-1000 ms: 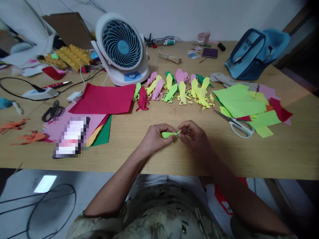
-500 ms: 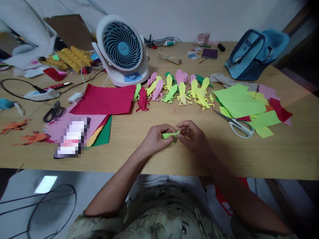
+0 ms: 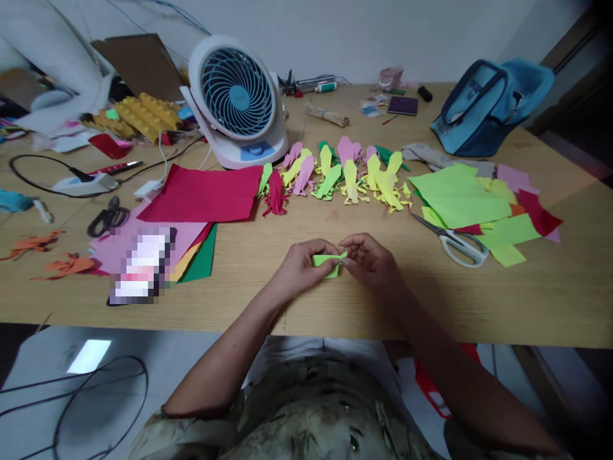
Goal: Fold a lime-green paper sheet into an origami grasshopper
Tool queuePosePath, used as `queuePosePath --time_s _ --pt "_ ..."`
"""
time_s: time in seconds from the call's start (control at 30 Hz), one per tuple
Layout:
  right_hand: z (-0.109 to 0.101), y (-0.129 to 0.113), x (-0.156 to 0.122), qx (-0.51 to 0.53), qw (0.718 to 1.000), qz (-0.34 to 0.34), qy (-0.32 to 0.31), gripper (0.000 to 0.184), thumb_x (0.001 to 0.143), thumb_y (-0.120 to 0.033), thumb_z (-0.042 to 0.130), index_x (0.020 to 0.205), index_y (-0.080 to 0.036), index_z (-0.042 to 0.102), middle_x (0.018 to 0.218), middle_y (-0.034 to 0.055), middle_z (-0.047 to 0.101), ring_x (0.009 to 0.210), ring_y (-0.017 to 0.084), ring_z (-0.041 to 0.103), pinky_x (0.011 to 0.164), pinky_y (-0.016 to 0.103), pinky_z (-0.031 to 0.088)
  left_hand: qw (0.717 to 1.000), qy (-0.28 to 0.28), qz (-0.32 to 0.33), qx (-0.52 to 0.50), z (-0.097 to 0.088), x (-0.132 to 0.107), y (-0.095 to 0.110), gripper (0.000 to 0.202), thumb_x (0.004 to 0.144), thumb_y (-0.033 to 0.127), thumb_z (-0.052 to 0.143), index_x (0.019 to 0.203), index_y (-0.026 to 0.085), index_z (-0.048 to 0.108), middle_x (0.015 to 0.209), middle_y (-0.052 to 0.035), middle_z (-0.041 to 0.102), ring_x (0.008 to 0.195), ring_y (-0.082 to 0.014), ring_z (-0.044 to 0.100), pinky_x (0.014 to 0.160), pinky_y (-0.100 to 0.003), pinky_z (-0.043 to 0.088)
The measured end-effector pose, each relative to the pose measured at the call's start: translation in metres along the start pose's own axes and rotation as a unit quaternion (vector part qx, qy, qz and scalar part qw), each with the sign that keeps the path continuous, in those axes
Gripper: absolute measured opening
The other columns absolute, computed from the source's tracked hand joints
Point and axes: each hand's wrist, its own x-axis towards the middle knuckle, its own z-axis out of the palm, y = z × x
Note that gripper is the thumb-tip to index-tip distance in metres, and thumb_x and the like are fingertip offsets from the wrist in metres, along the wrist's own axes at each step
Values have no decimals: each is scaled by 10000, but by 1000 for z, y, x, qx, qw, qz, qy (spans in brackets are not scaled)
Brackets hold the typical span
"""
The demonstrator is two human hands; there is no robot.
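Note:
A small piece of light green folded paper [image 3: 330, 266] is held between my two hands near the table's front. My left hand [image 3: 306, 263] grips its left side, thumb on top. The fingertips of my right hand [image 3: 366, 259] pinch its right end, where a narrow tip sticks up. Beyond my hands lies a row of folded paper figures in pink, yellow [image 3: 350, 179], green and red [image 3: 275, 191]. White-handled scissors [image 3: 460, 248] rest to the right of my right hand, beside a pile of light green paper sheets [image 3: 462, 191].
A white fan [image 3: 239, 96] stands behind the red paper sheet [image 3: 205, 195]. At left are a blurred phone [image 3: 141, 265], black scissors [image 3: 109, 216], a power strip [image 3: 86, 183] and orange paper figures [image 3: 69, 265]. A blue bag [image 3: 472, 108] stands at the back right.
More of the light green paper shows below my left thumb, its lower part now turned toward me. Both hands stay in nearly the same place. The view has shifted slightly.

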Motion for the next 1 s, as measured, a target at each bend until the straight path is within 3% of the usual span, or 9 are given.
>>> queuePosePath --time_s 0.53,0.67,1.0 --pt "3 -10 3 49 998 28 -8 288 802 -428 737 935 -225 583 749 -8 582 668 117 557 623 254 479 1000 7 -24 -18 0 0 -1 129 801 261 644 813 141 689 798 -29 694 740 -139 598 705 -252 431" --pt "5 -10 2 32 999 31 -12 275 811 -430 719 929 -222 584 759 -4 588 671 118 560 612 251 472 999 22 -28 -11 2 1 -3 133 763 268 652 787 142 687 758 -27 681 696 -131 567 652 -244 408" --pt "5 -10 0 -26 999 20 -1 176 857 -368 646 906 -212 579 726 -20 543 653 116 532 599 246 433 1000 25 -13 7 4 0 -5 120 772 241 631 808 140 686 790 -36 697 740 -145 601 706 -258 445"
